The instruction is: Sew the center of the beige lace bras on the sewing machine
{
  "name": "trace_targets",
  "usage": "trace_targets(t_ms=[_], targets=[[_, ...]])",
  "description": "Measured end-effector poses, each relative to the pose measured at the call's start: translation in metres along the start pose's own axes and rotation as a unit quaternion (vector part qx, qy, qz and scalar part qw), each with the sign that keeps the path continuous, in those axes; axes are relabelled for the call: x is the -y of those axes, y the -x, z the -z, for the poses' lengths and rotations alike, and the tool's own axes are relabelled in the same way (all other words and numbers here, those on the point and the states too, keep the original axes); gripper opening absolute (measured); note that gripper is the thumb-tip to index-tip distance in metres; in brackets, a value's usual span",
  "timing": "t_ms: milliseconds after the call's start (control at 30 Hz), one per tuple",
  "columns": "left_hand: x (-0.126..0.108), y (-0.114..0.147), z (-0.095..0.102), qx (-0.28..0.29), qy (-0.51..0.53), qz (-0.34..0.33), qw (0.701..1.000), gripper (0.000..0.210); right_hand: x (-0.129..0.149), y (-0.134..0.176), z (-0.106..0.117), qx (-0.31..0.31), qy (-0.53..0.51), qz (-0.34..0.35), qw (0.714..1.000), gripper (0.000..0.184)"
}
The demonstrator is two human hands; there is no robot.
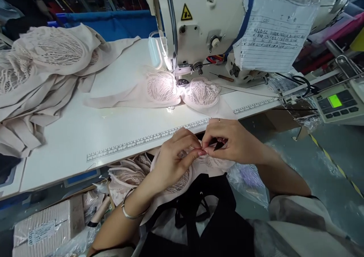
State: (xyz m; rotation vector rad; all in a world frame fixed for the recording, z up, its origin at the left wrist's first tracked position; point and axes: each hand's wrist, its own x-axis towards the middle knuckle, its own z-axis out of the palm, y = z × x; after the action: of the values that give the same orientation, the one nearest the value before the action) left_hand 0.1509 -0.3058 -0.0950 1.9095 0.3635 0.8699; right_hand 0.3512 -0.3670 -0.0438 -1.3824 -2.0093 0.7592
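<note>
My left hand (172,160) and my right hand (234,139) meet in front of the table edge, thumbs and fingertips closed at the centre of a pale pink lace bra (179,185). The bra lies over my lap, partly hidden by both hands. Tucked in my right hand is a small black pointed tool (218,145), its kind unclear. A second pale pink lace bra (162,88) lies on the table, its middle by the needle of the sewing machine (196,25).
Several more bras (54,55) are heaped at the table's left. A printed ruler (148,137) runs along the front edge of the white table (65,135). An awl-like tool (224,77) lies by the machine. A control panel (338,101) stands right; wrapped packs (48,226) sit below left.
</note>
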Motion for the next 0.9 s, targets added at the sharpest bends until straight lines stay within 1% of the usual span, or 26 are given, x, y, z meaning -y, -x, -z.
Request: trace_targets(t_ms=[33, 67, 133, 200, 300, 400, 500, 667, 800, 900], targets=[[0.001, -0.002, -0.002, -0.008, 0.009, 0.004, 1.0, 0.012, -0.004, 0.001, -0.002, -0.008, -0.007, -0.001, 1.0, 0.011], [0.002, -0.003, -0.002, -0.01, 0.018, 0.014, 1.0, 0.013, -0.009, 0.003, -0.002, -0.016, -0.022, -0.004, 1.0, 0.015], [0.004, -0.005, -0.001, -0.014, 0.031, 0.039, 0.999, 0.014, -0.019, 0.008, 0.0, -0.03, -0.053, -0.011, 0.998, 0.03], [0.006, -0.005, 0.001, -0.015, 0.036, 0.055, 0.998, 0.015, -0.027, 0.013, 0.003, -0.028, -0.054, -0.008, 0.998, 0.037], [0.007, -0.007, 0.003, -0.02, 0.039, 0.061, 0.997, 0.014, -0.032, 0.018, 0.007, -0.009, -0.031, -0.002, 0.999, 0.033], [0.007, -0.008, 0.002, -0.027, 0.046, 0.06, 0.997, 0.013, -0.031, 0.02, 0.011, -0.004, -0.042, -0.007, 0.999, 0.027], [0.006, -0.009, 0.001, -0.027, 0.07, 0.066, 0.995, 0.013, -0.03, 0.022, 0.013, -0.04, -0.063, -0.015, 0.997, 0.024], [0.004, -0.007, -0.002, -0.003, 0.111, 0.119, 0.987, 0.016, -0.029, 0.022, 0.01, -0.098, -0.128, -0.039, 0.986, 0.025], [0.003, -0.007, -0.005, -0.002, 0.109, 0.118, 0.987, 0.017, -0.026, 0.021, 0.006, -0.13, -0.154, -0.065, 0.977, 0.028], [0.001, -0.012, -0.008, -0.012, 0.117, 0.127, 0.985, 0.018, -0.024, 0.02, 0.004, -0.144, -0.164, -0.067, 0.974, 0.025]])
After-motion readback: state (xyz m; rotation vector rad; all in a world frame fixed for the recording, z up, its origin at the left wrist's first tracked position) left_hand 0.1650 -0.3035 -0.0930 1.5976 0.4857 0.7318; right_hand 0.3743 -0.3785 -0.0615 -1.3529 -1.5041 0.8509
